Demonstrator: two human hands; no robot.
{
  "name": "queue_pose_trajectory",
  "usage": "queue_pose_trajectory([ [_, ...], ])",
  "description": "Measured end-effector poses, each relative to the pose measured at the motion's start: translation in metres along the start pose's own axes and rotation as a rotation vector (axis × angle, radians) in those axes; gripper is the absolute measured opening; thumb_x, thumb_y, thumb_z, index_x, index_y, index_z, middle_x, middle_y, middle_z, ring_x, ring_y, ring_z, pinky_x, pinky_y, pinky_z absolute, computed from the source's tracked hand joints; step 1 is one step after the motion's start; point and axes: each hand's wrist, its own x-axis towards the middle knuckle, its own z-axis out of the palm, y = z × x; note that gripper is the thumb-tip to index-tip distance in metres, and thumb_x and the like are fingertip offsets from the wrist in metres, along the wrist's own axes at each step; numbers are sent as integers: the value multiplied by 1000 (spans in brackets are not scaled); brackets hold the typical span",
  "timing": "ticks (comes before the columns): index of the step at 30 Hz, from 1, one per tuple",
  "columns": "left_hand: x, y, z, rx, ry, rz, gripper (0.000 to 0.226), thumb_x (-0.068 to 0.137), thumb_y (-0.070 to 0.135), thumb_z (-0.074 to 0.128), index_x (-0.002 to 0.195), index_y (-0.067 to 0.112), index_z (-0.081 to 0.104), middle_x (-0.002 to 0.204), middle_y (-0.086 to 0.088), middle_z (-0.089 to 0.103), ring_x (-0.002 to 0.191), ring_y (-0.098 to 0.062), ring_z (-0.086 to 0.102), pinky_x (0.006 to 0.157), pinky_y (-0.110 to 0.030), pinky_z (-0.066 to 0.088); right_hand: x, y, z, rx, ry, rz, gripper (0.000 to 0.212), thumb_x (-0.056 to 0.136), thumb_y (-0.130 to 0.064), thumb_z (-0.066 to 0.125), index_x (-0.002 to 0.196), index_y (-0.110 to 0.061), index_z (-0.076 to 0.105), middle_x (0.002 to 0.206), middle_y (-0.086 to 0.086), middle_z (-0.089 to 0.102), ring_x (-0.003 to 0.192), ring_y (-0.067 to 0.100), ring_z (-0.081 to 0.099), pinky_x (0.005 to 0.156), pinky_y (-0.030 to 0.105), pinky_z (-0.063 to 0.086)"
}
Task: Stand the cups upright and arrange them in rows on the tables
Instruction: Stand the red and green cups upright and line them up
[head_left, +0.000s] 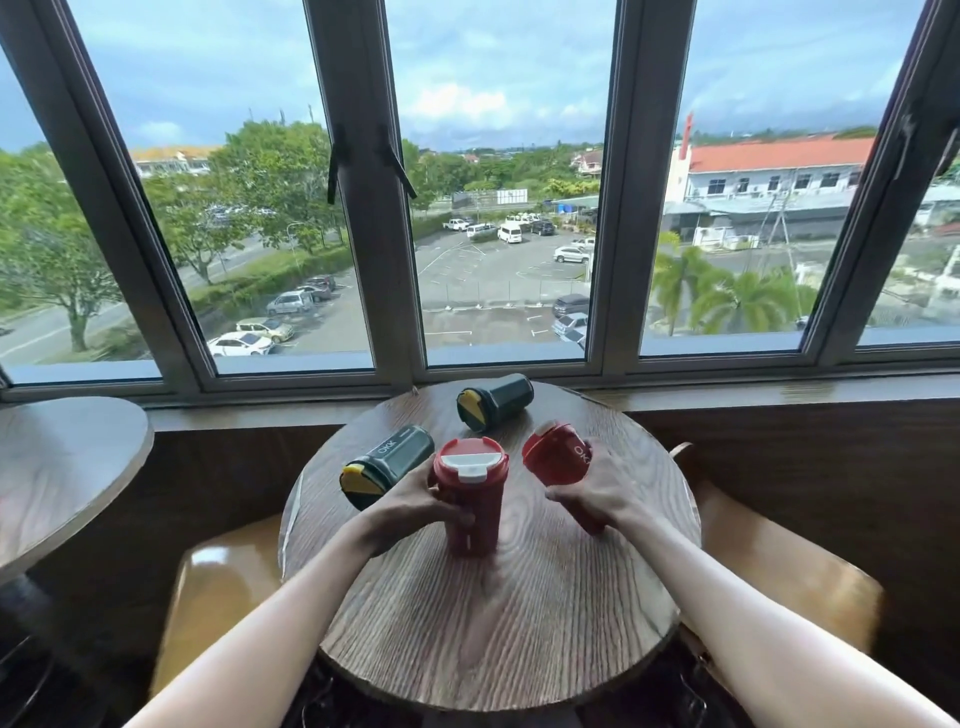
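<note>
Head view: on the round table (483, 613) the left hand (415, 501) grips an upright red cup (471, 499) near the centre, its white-capped lid facing up. The right hand (602, 493) wraps a second red cup (558, 460) that is tilted, lid end leaning toward 11 o'clock and base toward 5 o'clock under the palm; whether the base touches the wood is hard to tell, as the hand blurs it. That tilt is what matters next: I judge the lid must swing up and back toward the person to stand it beside the first cup. Two dark green cups lie on their sides: one (389, 465) at 9 o'clock of the upright cup, just beside the left hand, lid toward 7 o'clock; the other (496, 401) at 12 o'clock near the window (509, 208), lid pointing left. The far one is reachable by either hand, past the red cups. A second table (62, 467) sits at the left.
</note>
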Motion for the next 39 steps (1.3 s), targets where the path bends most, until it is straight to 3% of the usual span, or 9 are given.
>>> queue_pose_trajectory([
  [5, -4, 4, 5, -3, -39, 5, 75, 71, -11, 79, 132, 24, 51, 122, 0, 69, 107, -3, 66, 81, -15, 53, -8, 4, 11, 489, -36, -57, 80, 57, -24, 83, 114, -17, 27, 102, 1, 52, 100, 25, 56, 83, 42, 50],
  [8, -5, 0, 9, -14, 23, 21, 76, 70, -9, 82, 132, 22, 52, 122, 0, 69, 110, -4, 65, 82, -15, 53, -17, 7, 20, 587, -55, -92, 91, 44, -38, 79, 113, -16, 23, 103, -5, 50, 96, 9, 54, 88, 37, 48],
  [14, -1, -5, 12, -20, 71, 33, 72, 68, -10, 83, 124, 26, 56, 116, 2, 72, 108, -9, 66, 81, -15, 54, -8, 13, 21, 547, -190, -94, 101, 46, -37, 91, 124, -24, 27, 125, 3, 54, 119, 21, 54, 101, 38, 48],
  [17, 1, -7, 8, -6, 69, 26, 75, 65, -4, 87, 126, 27, 57, 118, 2, 73, 113, -10, 65, 91, -21, 53, -4, 19, 3, 428, -418, -56, 93, 63, -16, 90, 137, -26, 33, 115, -4, 61, 98, 6, 59, 76, 16, 49],
  [20, 1, -8, 5, 6, 59, 20, 77, 64, -2, 88, 128, 27, 56, 119, 4, 72, 113, -8, 64, 90, -21, 52, -1, 22, -4, 396, -429, -76, 87, 67, -6, 86, 139, -24, 41, 107, -5, 64, 89, 3, 57, 64, 10, 43],
  [27, 1, -7, 2, 22, 38, 32, 75, 65, -1, 88, 127, 28, 57, 117, 8, 73, 105, 1, 67, 89, -17, 53, -2, 22, 0, 403, -422, -102, 89, 63, -3, 88, 138, -20, 45, 111, -2, 66, 104, 14, 60, 80, 23, 51],
  [31, 0, -7, 1, 24, 35, 42, 73, 66, -3, 86, 125, 29, 57, 116, 10, 73, 105, 2, 67, 90, -19, 54, -5, 19, -2, 399, -456, -116, 85, 66, 3, 84, 137, -19, 44, 113, -2, 64, 99, 4, 58, 72, 12, 51],
  [34, -2, -8, -3, 33, 36, 60, 71, 67, -4, 85, 124, 28, 58, 115, 6, 74, 105, -2, 68, 82, -16, 54, -6, 16, -1, 375, -457, -142, 89, 64, -2, 87, 139, -22, 43, 113, -4, 65, 96, -1, 58, 78, 12, 48],
  [39, -5, -11, -13, 46, 40, 54, 77, 66, 2, 88, 131, 27, 55, 122, 4, 71, 115, -9, 64, 99, -27, 50, -3, 8, 10, 349, -487, -170, 92, 54, -16, 93, 135, -26, 50, 119, -2, 68, 111, 13, 60, 97, 29, 49],
])
